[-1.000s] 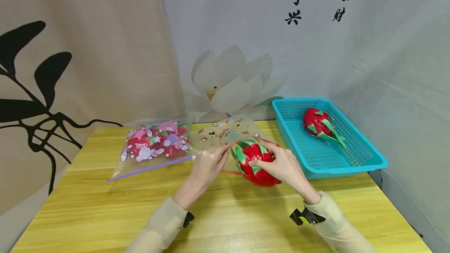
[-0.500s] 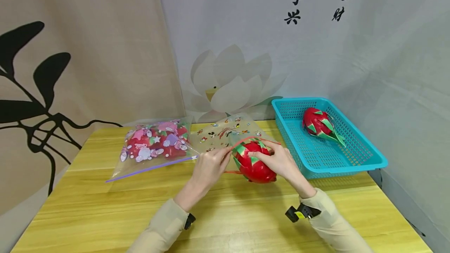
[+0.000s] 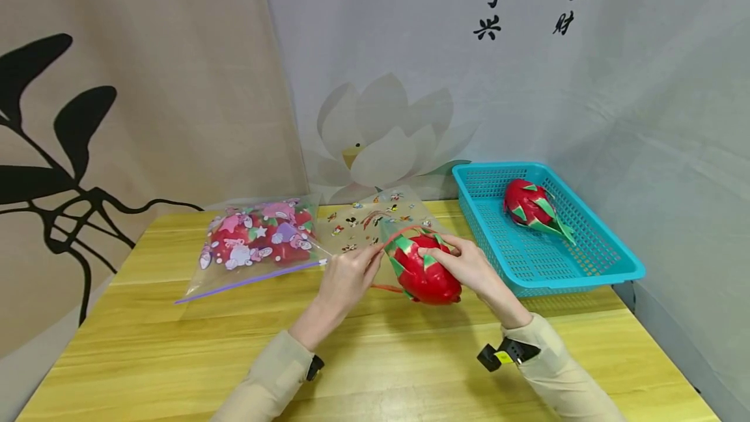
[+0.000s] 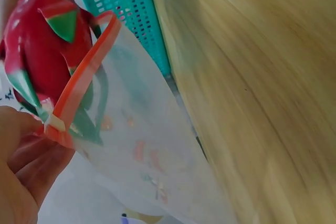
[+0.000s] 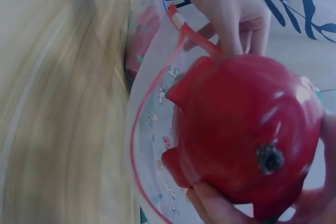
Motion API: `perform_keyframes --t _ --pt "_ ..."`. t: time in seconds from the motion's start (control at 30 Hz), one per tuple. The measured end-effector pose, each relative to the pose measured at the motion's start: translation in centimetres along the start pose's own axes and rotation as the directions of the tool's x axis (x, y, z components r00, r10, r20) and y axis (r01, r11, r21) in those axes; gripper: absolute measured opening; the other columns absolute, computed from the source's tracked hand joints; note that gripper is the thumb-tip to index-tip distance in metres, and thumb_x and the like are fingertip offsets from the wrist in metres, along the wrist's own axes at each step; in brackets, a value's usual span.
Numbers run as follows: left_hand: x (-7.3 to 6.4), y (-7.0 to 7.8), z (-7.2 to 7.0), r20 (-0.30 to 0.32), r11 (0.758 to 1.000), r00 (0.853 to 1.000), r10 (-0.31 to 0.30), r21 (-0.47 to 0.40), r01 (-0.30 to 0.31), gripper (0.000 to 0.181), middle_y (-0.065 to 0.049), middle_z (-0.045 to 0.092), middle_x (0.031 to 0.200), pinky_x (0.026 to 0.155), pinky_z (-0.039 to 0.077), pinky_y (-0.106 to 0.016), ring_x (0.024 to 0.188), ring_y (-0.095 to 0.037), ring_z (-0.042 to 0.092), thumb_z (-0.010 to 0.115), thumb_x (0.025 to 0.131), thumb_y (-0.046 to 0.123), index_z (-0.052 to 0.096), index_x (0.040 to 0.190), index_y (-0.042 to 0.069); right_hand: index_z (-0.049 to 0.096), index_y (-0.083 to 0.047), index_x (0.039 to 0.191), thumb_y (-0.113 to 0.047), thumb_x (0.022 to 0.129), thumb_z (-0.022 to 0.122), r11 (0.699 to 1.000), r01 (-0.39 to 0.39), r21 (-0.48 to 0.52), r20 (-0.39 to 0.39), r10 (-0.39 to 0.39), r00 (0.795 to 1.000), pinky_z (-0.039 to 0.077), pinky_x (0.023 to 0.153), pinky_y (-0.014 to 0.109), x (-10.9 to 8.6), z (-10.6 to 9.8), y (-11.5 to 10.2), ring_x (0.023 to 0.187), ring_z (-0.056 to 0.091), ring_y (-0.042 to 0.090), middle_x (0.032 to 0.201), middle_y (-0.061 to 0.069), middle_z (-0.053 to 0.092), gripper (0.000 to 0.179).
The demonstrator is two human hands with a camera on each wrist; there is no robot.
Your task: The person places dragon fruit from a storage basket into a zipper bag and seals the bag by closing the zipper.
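My left hand (image 3: 348, 273) pinches the red zip edge of a clear zip bag (image 3: 383, 217) printed with small cartoon figures, near the white slider in the left wrist view. My right hand (image 3: 471, 269) grips a red dragon fruit (image 3: 436, 284) with green-tipped scales at the bag's mouth. Its leafy end points into the opening; green tips show through the frosted plastic (image 4: 139, 124) in the left wrist view. The rounded end, with a dark spot, stays outside in the right wrist view. Some right fingers are hidden behind the fruit.
A blue perforated basket (image 3: 577, 285) stands on the right, holding another dragon fruit (image 3: 530, 206). On the left lies a zip bag (image 3: 258, 239) with a purple edge and red-and-green fruit inside. A printed cloth (image 3: 387, 38) hangs behind the wooden table (image 3: 375, 370).
The dragon fruit has shifted slightly left toward the bag's mouth and turned a little in my right hand. My left hand keeps its pinch on the bag edge, almost still.
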State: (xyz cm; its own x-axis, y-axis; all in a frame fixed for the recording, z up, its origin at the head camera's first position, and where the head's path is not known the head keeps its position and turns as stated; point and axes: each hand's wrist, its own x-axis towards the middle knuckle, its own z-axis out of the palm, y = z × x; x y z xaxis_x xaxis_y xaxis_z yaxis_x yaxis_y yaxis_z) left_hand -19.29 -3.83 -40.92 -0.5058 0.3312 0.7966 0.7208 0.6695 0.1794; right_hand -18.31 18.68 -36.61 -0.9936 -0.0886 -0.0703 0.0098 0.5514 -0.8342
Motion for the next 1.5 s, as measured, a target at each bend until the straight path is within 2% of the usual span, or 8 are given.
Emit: perform_keyframes --t 0.2,0.4,0.57,0.9,1.07,1.2,1.37,1.5 --pt "0.2 0.4 -0.1 -0.010 1.000 1.000 -0.002 -0.014 0.002 0.016 -0.010 0.074 0.078 0.040 0.026 -0.002 0.041 -0.007 0.053 0.071 0.081 0.006 0.072 0.097 0.000 0.052 -0.014 0.135 -0.039 0.089 0.063 1.000 0.009 -0.002 -0.055 -0.009 0.998 0.060 0.075 0.041 0.3 0.9 0.3 0.087 0.070 0.025 0.113 0.022 0.067 0.054" --pt "0.5 0.8 -0.1 0.000 1.000 1.000 0.003 -0.013 -0.003 0.016 -0.010 0.074 0.078 0.040 0.018 -0.003 0.038 -0.004 0.040 0.072 0.081 0.006 0.072 0.096 0.001 0.058 -0.014 0.128 -0.042 0.085 0.067 0.988 0.046 -0.145 -0.138 -0.067 0.988 0.060 0.073 0.042 0.6 2.0 0.5 0.089 0.070 0.028 0.112 0.017 0.069 0.052" --pt "0.6 1.0 0.1 0.009 1.000 1.000 0.008 -0.021 -0.008 0.013 -0.009 0.074 0.077 0.041 0.019 -0.002 0.039 -0.004 0.043 0.071 0.082 0.005 0.072 0.094 0.001 0.060 -0.014 0.123 -0.047 0.082 0.068 0.975 0.045 -0.218 -0.167 -0.082 0.983 0.060 0.074 0.043 1.0 2.9 1.0 0.089 0.070 0.027 0.108 0.014 0.071 0.054" --pt "0.2 1.1 0.8 0.055 0.999 0.998 -0.015 -0.029 0.017 0.013 -0.009 0.075 0.083 0.040 0.026 -0.003 0.040 -0.007 0.051 0.071 0.082 0.004 0.072 0.095 0.002 0.059 -0.021 0.128 -0.056 0.078 0.068 0.933 0.010 -0.360 -0.156 -0.071 0.985 0.058 0.079 0.041 1.6 4.4 3.2 0.095 0.068 0.026 0.108 0.008 0.072 0.062" --pt "0.0 1.3 0.8 0.071 0.998 0.997 -0.035 -0.044 0.038 0.013 -0.010 0.075 0.081 0.040 0.025 -0.002 0.039 -0.007 0.051 0.070 0.083 0.005 0.072 0.095 0.001 0.054 -0.016 0.133 -0.051 0.085 0.063 0.912 0.094 -0.400 -0.125 -0.155 0.980 0.053 0.090 0.048 1.3 4.3 3.2 0.113 0.060 0.031 0.128 0.012 0.062 0.060" --pt "0.0 1.4 0.8 0.066 0.998 0.997 -0.037 -0.046 0.040 0.014 -0.012 0.075 0.083 0.040 0.024 -0.002 0.039 -0.007 0.051 0.071 0.081 0.004 0.072 0.095 0.000 0.052 -0.015 0.135 -0.047 0.086 0.065 0.820 0.250 -0.515 -0.053 -0.321 0.945 0.054 0.086 0.050 0.0 4.2 2.9 0.115 0.054 0.035 0.131 0.015 0.054 0.060" --pt "-0.1 1.3 0.8 0.069 0.998 0.997 -0.040 -0.039 0.043 0.015 -0.012 0.075 0.084 0.041 0.025 -0.001 0.041 -0.008 0.053 0.071 0.081 0.004 0.073 0.095 0.000 0.052 -0.021 0.136 -0.041 0.078 0.075 0.610 0.430 -0.666 0.060 -0.531 0.845 0.057 0.076 0.053 -1.6 4.6 3.5 0.119 0.050 0.041 0.138 0.015 0.050 0.065" --pt "-0.1 1.3 0.8 0.071 0.997 0.996 -0.054 -0.054 0.058 0.015 -0.013 0.075 0.085 0.041 0.025 0.000 0.040 -0.007 0.052 0.072 0.081 0.004 0.073 0.096 0.000 0.054 -0.023 0.134 -0.031 0.074 0.081 0.483 0.445 -0.754 0.078 -0.607 0.791 0.059 0.065 0.049 -1.8 5.0 4.4 0.119 0.051 0.039 0.138 0.016 0.051 0.066"
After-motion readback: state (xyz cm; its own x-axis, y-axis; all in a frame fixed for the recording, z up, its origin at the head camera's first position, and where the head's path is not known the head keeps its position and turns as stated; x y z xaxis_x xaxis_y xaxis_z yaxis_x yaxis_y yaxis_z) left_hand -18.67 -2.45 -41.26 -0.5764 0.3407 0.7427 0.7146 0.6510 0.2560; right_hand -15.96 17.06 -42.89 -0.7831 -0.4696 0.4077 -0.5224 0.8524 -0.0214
